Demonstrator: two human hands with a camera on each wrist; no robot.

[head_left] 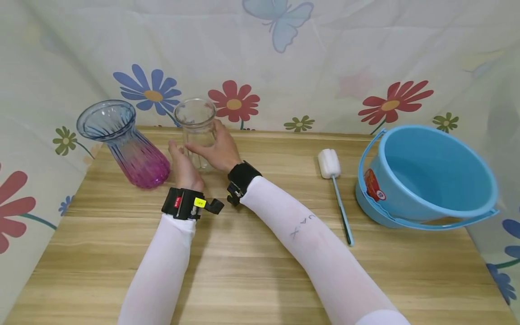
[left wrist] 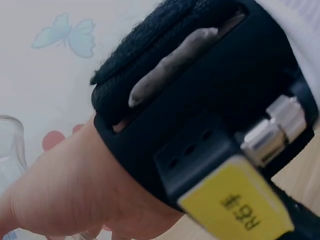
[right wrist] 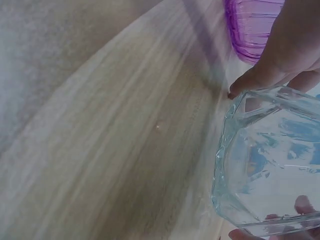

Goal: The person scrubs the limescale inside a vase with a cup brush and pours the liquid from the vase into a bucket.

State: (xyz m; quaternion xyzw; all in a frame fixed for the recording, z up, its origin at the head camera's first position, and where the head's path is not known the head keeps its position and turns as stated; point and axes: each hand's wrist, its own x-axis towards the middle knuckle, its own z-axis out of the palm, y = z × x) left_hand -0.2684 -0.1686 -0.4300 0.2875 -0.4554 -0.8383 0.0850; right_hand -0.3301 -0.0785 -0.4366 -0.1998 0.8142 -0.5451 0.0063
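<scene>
A clear glass vase (head_left: 194,118) with a wide round rim is between both hands, near the back edge of the table. From the right side my right hand (head_left: 222,148) grips it, thumb across the front. Lower down on its left, my left hand (head_left: 186,170) holds it; most of those fingers are hidden in the head view. The right wrist view shows the faceted base of the glass vase (right wrist: 270,165), with fingers above and below it. To the left stands a ribbed vase (head_left: 136,151), blue at the top and pink-purple below.
A white sponge brush (head_left: 329,163) with a blue handle lies right of the hands. Farther right stands a light blue bucket (head_left: 406,189), its handle lowered in front. A flower-printed curtain (head_left: 300,76) hangs behind the wooden table (head_left: 243,271).
</scene>
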